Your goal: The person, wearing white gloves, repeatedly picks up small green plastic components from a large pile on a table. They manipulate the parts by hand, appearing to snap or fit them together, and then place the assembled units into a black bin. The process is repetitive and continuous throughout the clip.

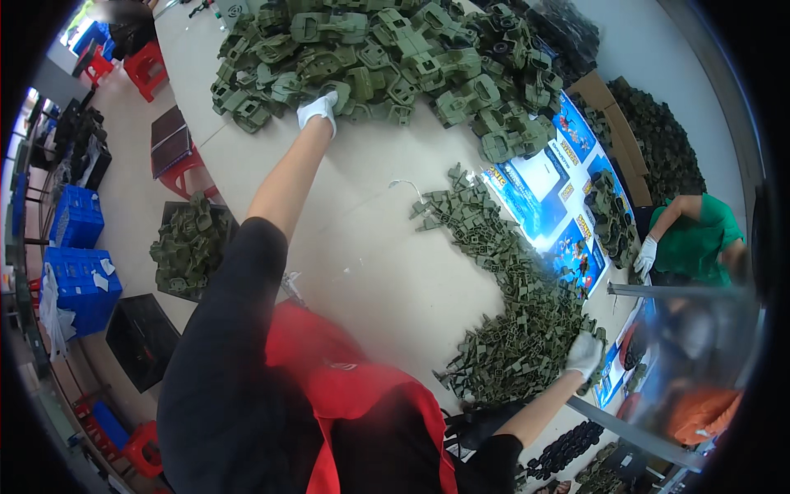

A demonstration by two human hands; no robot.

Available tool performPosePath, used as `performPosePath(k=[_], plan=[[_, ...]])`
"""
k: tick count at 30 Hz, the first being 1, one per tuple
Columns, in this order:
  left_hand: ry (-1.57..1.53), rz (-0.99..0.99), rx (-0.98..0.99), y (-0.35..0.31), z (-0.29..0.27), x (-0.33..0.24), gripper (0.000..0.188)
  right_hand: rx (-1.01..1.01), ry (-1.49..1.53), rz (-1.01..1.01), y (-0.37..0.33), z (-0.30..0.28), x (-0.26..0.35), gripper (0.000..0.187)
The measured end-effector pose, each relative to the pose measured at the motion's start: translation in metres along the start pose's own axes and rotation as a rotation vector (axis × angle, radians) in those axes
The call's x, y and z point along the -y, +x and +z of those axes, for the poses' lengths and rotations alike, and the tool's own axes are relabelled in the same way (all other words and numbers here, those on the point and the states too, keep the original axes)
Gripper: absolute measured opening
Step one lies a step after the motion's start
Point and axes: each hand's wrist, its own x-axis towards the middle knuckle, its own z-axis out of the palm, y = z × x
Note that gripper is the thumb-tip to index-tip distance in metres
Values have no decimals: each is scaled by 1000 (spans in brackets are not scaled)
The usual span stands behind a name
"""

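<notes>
My left hand, in a white glove, reaches far out to the near edge of a big heap of olive-green plastic toy vehicle shells. Its fingers close on one green vehicle shell there. Out to the right, my right hand, gloved too, is down at the edge of a long pile of small olive-green plastic parts. The fingers curl into that pile, and what they hold is hidden.
Printed blue sheets lie right of the small parts. A person in green works across, beside a cardboard box and more green parts. A metal-framed clear panel stands at right. At left are a filled tray, blue crates and red stools.
</notes>
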Motion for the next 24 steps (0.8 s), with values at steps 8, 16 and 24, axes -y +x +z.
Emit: performPosePath(k=[8,16,24], plan=[[221,580,224,27,-103,26,31,368,-747,-1,-255,225,-148,35],[643,301,925,-280,-217,77,49,792,-860,31,-379,277,-258,56],[567,-107,1509,-268,-215,95,105,689,-788,367,-404,215,-264,52]])
